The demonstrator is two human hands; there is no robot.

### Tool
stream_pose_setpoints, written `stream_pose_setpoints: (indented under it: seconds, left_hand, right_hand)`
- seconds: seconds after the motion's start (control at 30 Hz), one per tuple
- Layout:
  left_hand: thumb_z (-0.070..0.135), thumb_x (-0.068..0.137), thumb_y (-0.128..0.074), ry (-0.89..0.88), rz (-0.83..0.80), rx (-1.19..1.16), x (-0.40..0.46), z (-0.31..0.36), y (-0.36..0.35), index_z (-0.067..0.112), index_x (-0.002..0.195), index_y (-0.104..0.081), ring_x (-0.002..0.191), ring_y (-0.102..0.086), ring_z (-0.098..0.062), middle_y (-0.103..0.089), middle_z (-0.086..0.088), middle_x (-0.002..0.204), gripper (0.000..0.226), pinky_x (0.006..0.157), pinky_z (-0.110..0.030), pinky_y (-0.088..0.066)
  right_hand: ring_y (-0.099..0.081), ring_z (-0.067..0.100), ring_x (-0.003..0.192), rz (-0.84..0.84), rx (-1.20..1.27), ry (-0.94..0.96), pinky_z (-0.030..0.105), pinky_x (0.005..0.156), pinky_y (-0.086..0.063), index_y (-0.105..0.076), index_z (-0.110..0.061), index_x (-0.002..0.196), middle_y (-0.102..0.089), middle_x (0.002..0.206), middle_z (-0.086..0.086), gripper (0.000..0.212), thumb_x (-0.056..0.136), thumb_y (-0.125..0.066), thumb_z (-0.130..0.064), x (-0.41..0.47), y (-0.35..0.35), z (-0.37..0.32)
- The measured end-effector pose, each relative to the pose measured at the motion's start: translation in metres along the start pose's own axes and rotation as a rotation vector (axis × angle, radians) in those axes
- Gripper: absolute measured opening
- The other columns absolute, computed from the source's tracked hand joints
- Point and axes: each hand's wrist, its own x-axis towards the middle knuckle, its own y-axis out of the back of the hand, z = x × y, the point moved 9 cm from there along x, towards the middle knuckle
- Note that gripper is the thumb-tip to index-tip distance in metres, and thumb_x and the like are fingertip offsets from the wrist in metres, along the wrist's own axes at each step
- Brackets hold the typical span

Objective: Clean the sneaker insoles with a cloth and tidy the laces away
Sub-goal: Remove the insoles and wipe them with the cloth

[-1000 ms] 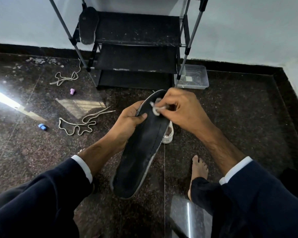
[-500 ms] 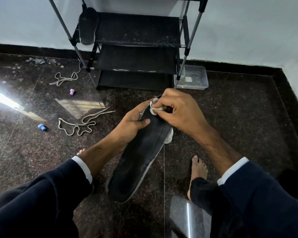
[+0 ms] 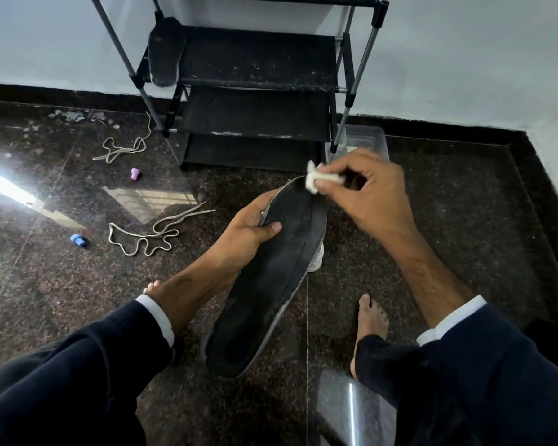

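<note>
My left hand (image 3: 244, 235) is gripping the dark insole (image 3: 271, 278) by its edge, thumb lying across its face, tilted above the floor (image 3: 464, 220). My right hand (image 3: 364, 191) is pinching a small white cloth (image 3: 318, 181) against the insole's far tip, while two laces (image 3: 149, 235) are lying loose on the floor to the left.

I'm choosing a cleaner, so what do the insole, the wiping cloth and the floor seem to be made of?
Insole: looks like dark foam with a matte fabric top and a paler grey edge; it bows slightly in the left hand.
Cloth: a small white wad, soft and crumpled, perhaps cotton or tissue, pinched in the right hand.
Floor: polished dark speckled stone, probably granite, given its mirror-like reflections.
</note>
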Motion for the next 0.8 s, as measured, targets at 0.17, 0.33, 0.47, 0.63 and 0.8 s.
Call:
stream_pose_setpoints:
  seconds: [0.17, 0.33, 0.47, 0.63, 0.8]
  left_hand:
    - [-0.02, 0.095, -0.04, -0.025, 0.009, 0.059, 0.003, -0.003, 0.001, -0.001, 0.146, -0.042, 0.124, -0.057, -0.018, -0.055, -0.023, 0.142, 0.054, 0.1, -0.025, -0.049]
    - [-0.019, 0.096, -0.039, -0.016, -0.015, 0.067, 0.001, -0.002, 0.001, 0.005, 0.146, -0.045, 0.134, -0.055, -0.026, -0.057, -0.016, 0.143, 0.056, 0.112, -0.036, -0.044]
    - [-0.016, 0.098, -0.04, -0.015, 0.029, 0.072, 0.001, -0.002, 0.005, 0.01, 0.145, -0.048, 0.131, -0.057, -0.023, -0.061, -0.011, 0.14, 0.054, 0.107, -0.035, -0.048]
    - [-0.012, 0.098, -0.04, 0.016, 0.124, 0.062, 0.004, -0.011, 0.021, 0.017, 0.142, -0.052, 0.129, -0.059, -0.024, -0.064, -0.006, 0.135, 0.054, 0.108, -0.043, -0.047]
    - [-0.014, 0.098, -0.04, -0.001, 0.121, 0.019, 0.004, -0.009, 0.016, 0.012, 0.143, -0.05, 0.127, -0.06, -0.024, -0.064, -0.01, 0.136, 0.053, 0.1, -0.033, -0.051]
  right_hand:
    - [-0.059, 0.014, 0.085, -0.263, -0.208, 0.204, 0.04, 0.072, -0.051, -0.076, -0.019, 0.09, -0.065, 0.088, -0.005, 0.009, 0.083, -0.078, -0.025, -0.009, -0.045, -0.019]
    - [-0.06, 0.013, 0.082, -0.038, -0.278, 0.033, 0.042, 0.071, -0.055, -0.075, -0.017, 0.09, -0.066, 0.089, -0.003, 0.009, 0.083, -0.079, -0.021, 0.0, -0.011, 0.009]
    - [-0.064, 0.011, 0.085, 0.075, -0.122, -0.165, 0.037, 0.078, -0.057, -0.074, -0.019, 0.094, -0.07, 0.092, -0.007, 0.011, 0.084, -0.079, -0.02, 0.001, 0.007, 0.035]
    - [-0.067, 0.016, 0.092, -0.081, 0.251, -0.224, 0.027, 0.083, -0.054, -0.072, -0.017, 0.102, -0.071, 0.098, 0.001, 0.02, 0.085, -0.079, -0.011, 0.004, -0.008, 0.022]
    - [-0.064, 0.005, 0.084, -0.441, 0.074, -0.138, 0.018, 0.076, -0.047, -0.076, -0.023, 0.092, -0.071, 0.09, -0.006, 0.013, 0.082, -0.083, -0.027, -0.012, -0.052, 0.011]
